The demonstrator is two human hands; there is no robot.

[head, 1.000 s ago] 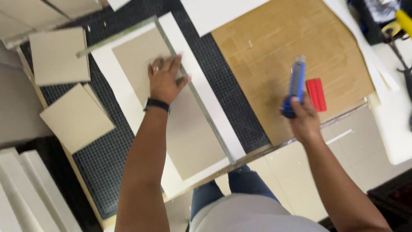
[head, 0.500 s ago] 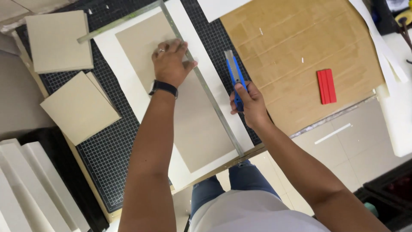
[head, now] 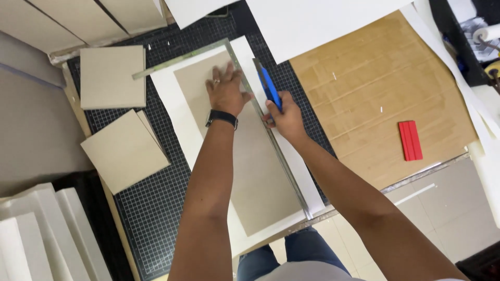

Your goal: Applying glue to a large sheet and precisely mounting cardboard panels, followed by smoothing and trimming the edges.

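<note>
A long steel ruler [head: 271, 138] is pressed flat by the left hand [head: 226, 92] over a matte grey board [head: 250, 161] on white paper, mid-surface on the gridded cutting mat [head: 151, 208]. A blue utility knife [head: 270, 88], blade seemingly against the ruler's edge, is held in the right hand's [head: 284, 118] closed grip.

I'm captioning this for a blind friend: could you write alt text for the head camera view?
Seen from above, a person's left hand presses a metal square ruler onto grey board lying on white paper, while the right hand holds a blue utility knife against the ruler's edge. Spare board squares lie on the gridded cutting mat; a red scraper rests on brown cardboard.
</note>
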